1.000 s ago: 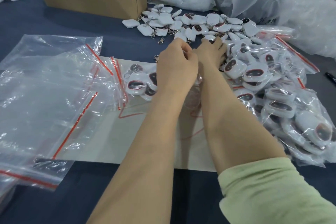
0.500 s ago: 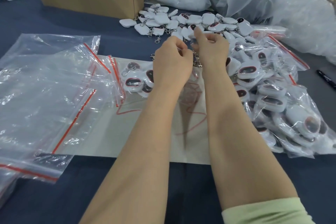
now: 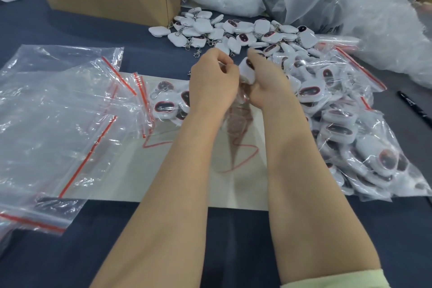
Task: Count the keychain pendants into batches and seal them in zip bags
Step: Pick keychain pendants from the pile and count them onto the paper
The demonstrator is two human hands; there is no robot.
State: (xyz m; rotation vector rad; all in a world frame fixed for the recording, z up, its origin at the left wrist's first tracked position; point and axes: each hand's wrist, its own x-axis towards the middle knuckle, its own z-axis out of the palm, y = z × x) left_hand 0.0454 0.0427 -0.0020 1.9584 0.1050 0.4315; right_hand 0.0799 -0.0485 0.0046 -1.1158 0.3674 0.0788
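Dark table (image 3: 70,30) carried everything. Far right: clear plastic sacks (image 3: 350,7). Left: stack of empty zip bags (image 3: 58,112), red strips showing. Right: heap of filled zip bags (image 3: 350,128). Far left: cardboard box (image 3: 105,0) with more pendants inside. White sheet (image 3: 163,182) lay under both forearms. Loose pendants (image 3: 233,30) were spread just beyond the hands, clips tangled. The zip bag (image 3: 168,105) being filled lay on the sheet under the hands, a few pendants visible inside left of the left wrist

Left hand (image 3: 214,86): fingers curled, apparently pinching the bag's mouth; film there was hard to see, so that's a read. Right hand (image 3: 268,84): clamped around one pendant (image 3: 247,70), dark face partly showing. Marker (image 3: 413,107) lay far right, well apart from both

Key geometry: the pendant sat between the hands, just right of the left fingertips, long axis running away from the person, slightly tilted. The bag mouth looked to be below and left of it, so the drop should be a short move down-left. Right hand was nearer the loose pile

Vs half a second before: right hand had been stretched to the pile's edge, one finger out, nothing clearly gripped; now it was back at the bag with a pendant. Left hand had hardly moved
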